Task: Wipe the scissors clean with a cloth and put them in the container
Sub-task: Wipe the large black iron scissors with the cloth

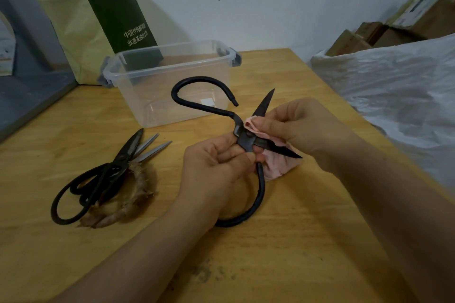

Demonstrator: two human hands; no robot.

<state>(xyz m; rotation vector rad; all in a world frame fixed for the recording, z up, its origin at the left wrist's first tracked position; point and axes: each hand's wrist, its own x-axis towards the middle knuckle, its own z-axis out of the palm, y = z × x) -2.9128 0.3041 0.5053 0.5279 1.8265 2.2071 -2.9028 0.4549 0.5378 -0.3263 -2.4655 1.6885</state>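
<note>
Large black iron scissors (204, 103) are held above the wooden table (307, 241), blades spread apart. My left hand (214, 167) grips them at the pivot, its fingers curled round the shank. My right hand (300, 128) pinches a pink cloth (275, 165) against the blades near the pivot; one blade tip points up, the other to the right. A clear plastic container (152, 74) with grey latches stands just behind, nothing visible inside it.
A pile of other scissors (105, 174), one with twine-wrapped handles, lies on the table to the left. A green and yellow bag (98, 22) leans on the wall behind the container. White plastic sheeting (394, 96) and cardboard boxes (384, 32) lie to the right.
</note>
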